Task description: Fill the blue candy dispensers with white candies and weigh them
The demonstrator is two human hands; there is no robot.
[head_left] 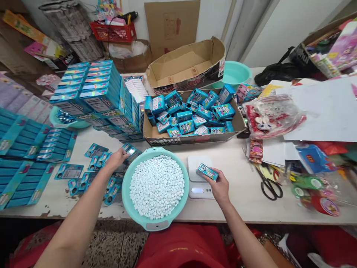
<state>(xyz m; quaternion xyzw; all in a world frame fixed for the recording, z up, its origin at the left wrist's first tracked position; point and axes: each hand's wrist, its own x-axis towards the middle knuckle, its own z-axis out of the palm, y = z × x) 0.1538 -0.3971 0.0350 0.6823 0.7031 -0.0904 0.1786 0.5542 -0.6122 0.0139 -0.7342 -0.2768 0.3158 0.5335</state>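
My right hand [220, 186] grips a small blue box [207, 172] with a silvery face. The box is held over a white digital scale [192, 167] with a lit display. My left hand [116, 160] reaches to the left of the basin, its fingers closed at the edge of a blue carton [131, 151]. Several more blue cartons with round cut-outs [96, 162] lie loose around my left wrist and forearm. Between my hands stands a turquoise basin [126, 186] full of small white candies [157, 188].
Behind the basin, an open cardboard box [195, 138] holds many small blue boxes. Tall stacks of blue display boxes [100, 96] stand on the left. Black-handled scissors [270, 188], plastic packets and a bagged toy [263, 124] lie at the right.
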